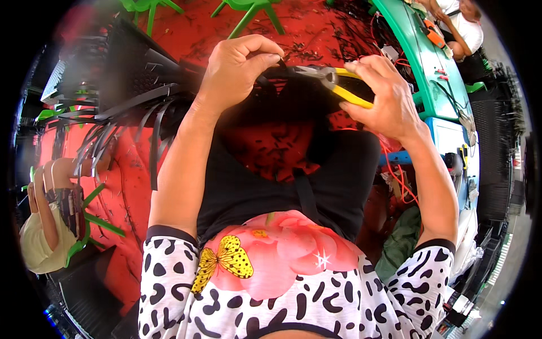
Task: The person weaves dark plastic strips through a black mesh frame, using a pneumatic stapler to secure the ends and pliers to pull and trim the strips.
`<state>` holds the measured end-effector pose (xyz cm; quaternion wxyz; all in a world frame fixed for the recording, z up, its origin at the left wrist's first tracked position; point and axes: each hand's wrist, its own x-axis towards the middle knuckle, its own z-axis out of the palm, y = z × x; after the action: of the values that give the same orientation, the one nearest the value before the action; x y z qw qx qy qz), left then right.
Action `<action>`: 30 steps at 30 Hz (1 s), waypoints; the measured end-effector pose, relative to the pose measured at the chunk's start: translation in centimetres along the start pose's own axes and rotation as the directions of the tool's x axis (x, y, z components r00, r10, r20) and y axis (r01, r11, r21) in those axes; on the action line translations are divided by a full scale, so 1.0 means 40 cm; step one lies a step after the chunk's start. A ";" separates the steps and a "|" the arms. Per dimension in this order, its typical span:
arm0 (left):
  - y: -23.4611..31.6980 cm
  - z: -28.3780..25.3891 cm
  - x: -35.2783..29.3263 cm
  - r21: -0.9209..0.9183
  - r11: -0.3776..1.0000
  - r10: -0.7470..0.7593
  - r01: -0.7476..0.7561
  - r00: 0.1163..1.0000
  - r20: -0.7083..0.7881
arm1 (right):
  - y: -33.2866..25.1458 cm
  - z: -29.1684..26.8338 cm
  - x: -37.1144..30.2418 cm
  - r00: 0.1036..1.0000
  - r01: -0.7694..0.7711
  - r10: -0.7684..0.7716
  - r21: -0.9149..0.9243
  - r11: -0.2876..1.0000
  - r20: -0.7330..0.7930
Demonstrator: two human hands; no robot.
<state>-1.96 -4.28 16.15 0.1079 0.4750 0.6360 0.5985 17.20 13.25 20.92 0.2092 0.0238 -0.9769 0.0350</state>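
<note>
My left hand (234, 73) is closed, thumb and forefinger pinching a short dark strip end (281, 63). In my right hand (387, 93) is a pair of yellow-handled pliers (326, 75), the handles spread apart. Their metal jaws point left, close to the pinched end; whether they touch it I cannot tell. A black woven piece (132, 70) lies beyond and left of my left forearm. Long loose black strips (157, 135) hang from it. Dark material below the pliers is too shadowed to make out.
A green table (420, 56) at the right bears an orange-and-black tool (433, 35). Red cord (398, 175) hangs beside my right forearm. Black scraps litter the red floor (197, 25). Green chairs (251, 8) stand ahead. One person sits at left, another at upper right.
</note>
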 end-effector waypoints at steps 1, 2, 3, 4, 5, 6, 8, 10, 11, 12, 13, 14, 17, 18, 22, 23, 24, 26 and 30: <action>0.002 0.003 -0.002 -0.011 1.000 -0.002 0.002 1.000 -0.001 | -0.002 0.006 0.010 1.000 -0.002 0.002 -0.005 1.000 0.009; 0.002 0.004 -0.005 -0.013 1.000 0.015 -0.015 1.000 -0.003 | -0.002 0.013 0.019 1.000 0.013 -0.013 -0.003 1.000 0.023; 0.002 0.005 -0.008 -0.015 0.999 0.031 -0.031 0.999 -0.004 | 0.000 0.017 0.024 0.999 0.028 -0.028 -0.001 1.000 0.036; 0.004 0.005 -0.009 -0.023 0.999 0.028 -0.028 1.000 -0.005 | 0.005 0.017 0.027 0.998 0.037 -0.037 -0.005 0.999 0.043; 0.009 0.000 -0.008 0.026 0.999 0.031 -0.032 0.999 0.016 | 0.006 0.018 0.030 0.998 0.038 -0.038 -0.006 0.999 0.048; 0.010 -0.001 -0.010 0.076 0.996 0.033 -0.036 0.999 0.038 | 0.008 0.019 0.031 0.998 0.040 -0.039 -0.010 0.999 0.051; 0.008 0.003 -0.015 0.066 0.997 0.037 -0.039 0.999 0.026 | 0.010 0.021 0.035 0.998 0.041 -0.040 -0.015 0.999 0.055; 0.009 0.006 -0.019 0.060 0.997 0.041 -0.042 0.999 0.014 | 0.008 0.025 0.043 0.996 0.063 -0.063 0.006 0.998 0.056; 0.012 0.007 -0.022 0.059 0.997 0.048 -0.049 0.999 0.011 | 0.005 0.026 0.047 0.996 0.063 -0.063 0.005 0.998 0.057; 0.014 0.007 -0.023 0.058 0.997 0.055 -0.056 0.998 0.007 | 0.001 0.027 0.053 0.995 0.081 -0.079 -0.022 0.996 0.062; 0.013 0.005 -0.024 0.057 0.997 0.054 -0.054 0.999 0.007 | -0.001 0.029 0.057 0.993 0.099 -0.096 -0.049 0.994 0.067; 0.014 0.008 -0.022 0.078 0.994 0.071 -0.072 0.997 0.009 | 0.003 0.030 0.057 0.994 0.095 -0.091 -0.048 0.994 0.066; 0.010 0.010 -0.018 0.080 0.994 0.080 -0.079 0.997 -0.004 | 0.018 0.040 0.058 0.986 0.156 -0.150 -0.103 0.982 0.070; 0.008 0.007 -0.017 0.060 0.996 0.071 -0.070 0.997 -0.026 | 0.019 0.050 0.057 0.988 0.149 -0.146 -0.093 0.984 0.043; 0.000 -0.025 -0.019 -0.121 0.988 0.097 -0.095 0.995 0.007 | 0.021 0.065 0.032 0.997 0.012 -0.011 0.009 1.000 -0.078; 0.000 -0.036 -0.016 -0.120 0.988 0.100 -0.097 0.995 0.020 | 0.032 0.059 0.017 0.984 -0.062 0.076 0.091 0.994 -0.161; 0.006 -0.048 -0.014 -0.188 0.980 0.097 -0.070 0.986 0.135 | 0.060 0.047 0.010 0.966 -0.075 0.101 0.116 0.990 -0.236; 0.021 -0.051 -0.011 -0.288 0.955 0.011 0.070 0.962 0.271 | 0.139 0.060 -0.014 0.897 -0.206 0.330 0.384 0.900 -0.294; 0.007 0.013 -0.005 0.179 0.984 0.016 -0.013 1.000 -0.015 | 0.232 0.061 -0.044 0.817 -0.377 0.544 0.538 0.754 -0.192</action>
<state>-1.35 -4.14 16.17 0.0553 0.4826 0.6846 0.5435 17.22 22.38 17.43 0.3450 -0.1770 -0.8613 0.3285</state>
